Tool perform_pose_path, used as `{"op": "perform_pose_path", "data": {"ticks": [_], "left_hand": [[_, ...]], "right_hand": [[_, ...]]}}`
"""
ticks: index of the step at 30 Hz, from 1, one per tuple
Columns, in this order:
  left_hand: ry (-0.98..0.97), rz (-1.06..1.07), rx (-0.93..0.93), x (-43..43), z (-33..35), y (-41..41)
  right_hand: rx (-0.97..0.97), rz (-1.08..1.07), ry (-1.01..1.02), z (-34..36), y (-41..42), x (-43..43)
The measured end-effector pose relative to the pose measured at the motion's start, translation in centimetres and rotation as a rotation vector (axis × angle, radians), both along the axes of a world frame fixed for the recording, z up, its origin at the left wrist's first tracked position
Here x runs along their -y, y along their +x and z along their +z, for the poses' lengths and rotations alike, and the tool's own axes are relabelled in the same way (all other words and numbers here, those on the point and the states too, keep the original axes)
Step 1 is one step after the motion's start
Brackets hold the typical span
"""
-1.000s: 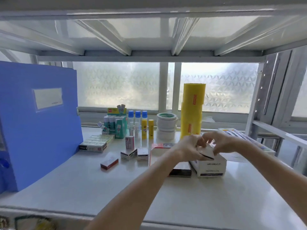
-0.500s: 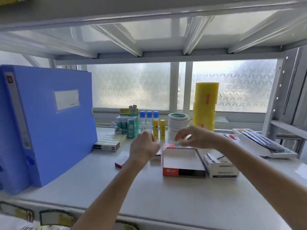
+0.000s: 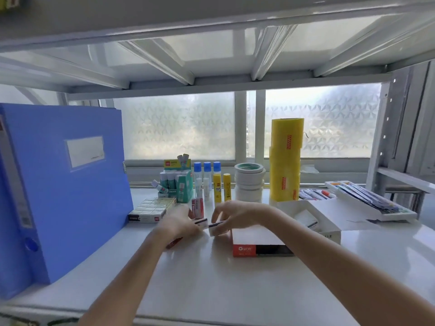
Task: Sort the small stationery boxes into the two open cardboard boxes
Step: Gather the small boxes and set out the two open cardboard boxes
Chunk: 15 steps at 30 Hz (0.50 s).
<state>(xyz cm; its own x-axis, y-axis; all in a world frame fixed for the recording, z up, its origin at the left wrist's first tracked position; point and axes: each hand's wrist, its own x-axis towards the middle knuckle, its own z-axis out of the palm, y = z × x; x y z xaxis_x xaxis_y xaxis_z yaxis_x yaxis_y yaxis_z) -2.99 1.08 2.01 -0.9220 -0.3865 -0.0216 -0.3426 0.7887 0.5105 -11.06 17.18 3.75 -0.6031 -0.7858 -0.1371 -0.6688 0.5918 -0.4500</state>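
We see a white metal shelf carrying everything, with a tall blue plastic file box standing at its left end. Toward the back stands an upright stack of yellow tape rolls, and just left of it a stack of white tape rolls. In front lies a flat red, black and white cardboard box, and to its right an open white cardboard box with a small white box inside.

Our left hand and right hand meet just left of the flat box. The right hand's fingers curl around a small white stationery box resting on the shelf. The left hand pinches a small box with a dark stripe, though blur hides the exact grip. Behind them a small red and white box stands upright, and a small red box peeks from under the left wrist.
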Motion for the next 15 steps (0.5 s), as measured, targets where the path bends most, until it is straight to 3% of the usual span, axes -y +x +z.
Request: {"op": "perform_pose_path", "data": {"ticks": [3,7,9,15], "left_hand": [[0.007,-0.041,0.072,0.2,1.7,0.7],[-0.018,-0.002,0.153,-1.1,4.0,1.3],[-0.071,-0.020,0.113,-2.9,5.2,1.9],[0.020,-0.319,-0.114,-10.1,7.8,0.5]], "right_hand": [[0.061,0.020,-0.064,0.3,0.6,-0.8],[0.362,-0.072,-0.282,2.4,0.8,-5.1],[0.417,-0.101,-0.336,3.9,0.3,-8.8],[-0.084,-0.370,-0.150,6.8,-2.1,-18.3]]}}
